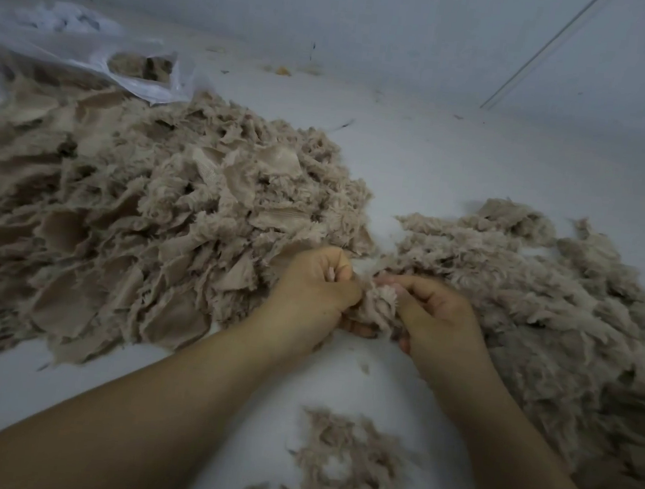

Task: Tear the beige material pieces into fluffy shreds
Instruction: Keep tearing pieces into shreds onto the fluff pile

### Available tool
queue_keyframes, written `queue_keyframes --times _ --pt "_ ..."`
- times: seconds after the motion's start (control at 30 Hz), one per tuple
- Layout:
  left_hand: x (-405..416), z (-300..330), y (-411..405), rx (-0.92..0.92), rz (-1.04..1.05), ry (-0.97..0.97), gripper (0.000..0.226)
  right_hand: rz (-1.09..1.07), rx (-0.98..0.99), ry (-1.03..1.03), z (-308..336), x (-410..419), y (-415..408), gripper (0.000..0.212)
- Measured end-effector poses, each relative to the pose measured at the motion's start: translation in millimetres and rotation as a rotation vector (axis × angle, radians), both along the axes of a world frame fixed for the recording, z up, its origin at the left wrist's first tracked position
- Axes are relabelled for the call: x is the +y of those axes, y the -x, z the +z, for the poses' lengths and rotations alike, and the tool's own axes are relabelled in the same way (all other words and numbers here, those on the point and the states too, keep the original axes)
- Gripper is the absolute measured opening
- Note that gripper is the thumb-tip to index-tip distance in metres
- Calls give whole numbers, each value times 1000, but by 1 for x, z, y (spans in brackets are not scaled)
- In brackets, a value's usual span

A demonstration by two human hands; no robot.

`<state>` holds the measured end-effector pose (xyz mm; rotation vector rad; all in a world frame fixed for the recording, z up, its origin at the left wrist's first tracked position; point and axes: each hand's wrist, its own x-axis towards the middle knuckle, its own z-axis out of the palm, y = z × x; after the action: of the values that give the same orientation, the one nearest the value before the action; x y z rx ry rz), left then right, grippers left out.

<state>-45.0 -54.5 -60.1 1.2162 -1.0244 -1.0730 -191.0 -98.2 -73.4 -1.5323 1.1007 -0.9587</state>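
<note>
The piece [380, 304] is a crumpled beige tuft with no clear long axis; its frayed, fluffy edge faces up toward the camera. It sits between both hands, above the white surface [481, 157]. The left hand [309, 294] grips its left side, fingers [336, 269] curled into a fist around the material. The right hand [438, 316] pinches its right side, thumb and fingers closed on the fluff. Left of the hands lies a large heap of untorn pieces [136, 217], flat and ribbed with ragged edges. Right of the hands lies a pile of shreds [546, 291]. A smaller patch of fluff [345, 469] lies between the forearms. A plastic bag [75, 43] lies at the far left.
</note>
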Motion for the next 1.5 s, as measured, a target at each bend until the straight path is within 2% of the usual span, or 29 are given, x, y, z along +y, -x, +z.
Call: queue_keyframes --times 0.07,0.17,0.3,0.37,0.43,0.57,0.67,0.8,0.9,1.0,1.13,1.23,1.3,1.4,1.5 --pt "-3 -1 -8 -108 16 -20 38 -21 -3 7 -2 -1 1 27" --pt "-7 2 -25 -380 84 -2 37 -61 -14 27 -4 -2 2 25" --pt "-8 3 -31 -584 94 37 28 -63 -21 11 -6 -3 0 21" --pt "-6 5 -24 -552 50 28 15 -64 -24 10 -5 -3 0 20" --pt "-6 5 -19 -472 -12 7 22 -55 -39 11 -3 -2 0 21" --pt "-5 3 -14 -655 -156 40 11 -61 -48 23 0 0 0 23" --pt "-5 4 -18 -590 -149 -19 22 -113 18 41 -3 -1 1 25" --pt "-1 13 -23 -424 -195 -96 16 -213 116 58 -8 -6 3 28" --pt "1 21 -26 -324 -166 -112 24 -265 143 86 -9 -8 5 27" --pt "1 26 -28 -205 -168 -157 27 -317 334 207 -7 -8 9 18" --pt "3 28 -30 -150 -253 -164 33 -339 490 284 -1 -4 9 14" --pt "7 35 -38 -74 -438 -129 16 -360 553 264 0 -4 12 16" --pt "7 35 -42 -121 -406 -118 11 -347 530 266 2 -3 12 17" --pt "3 26 -35 -237 -186 -83 16 -260 438 272 1 3 9 17" --pt "1 18 -26 -264 -6 -33 12 -203 170 235 2 5 5 26"
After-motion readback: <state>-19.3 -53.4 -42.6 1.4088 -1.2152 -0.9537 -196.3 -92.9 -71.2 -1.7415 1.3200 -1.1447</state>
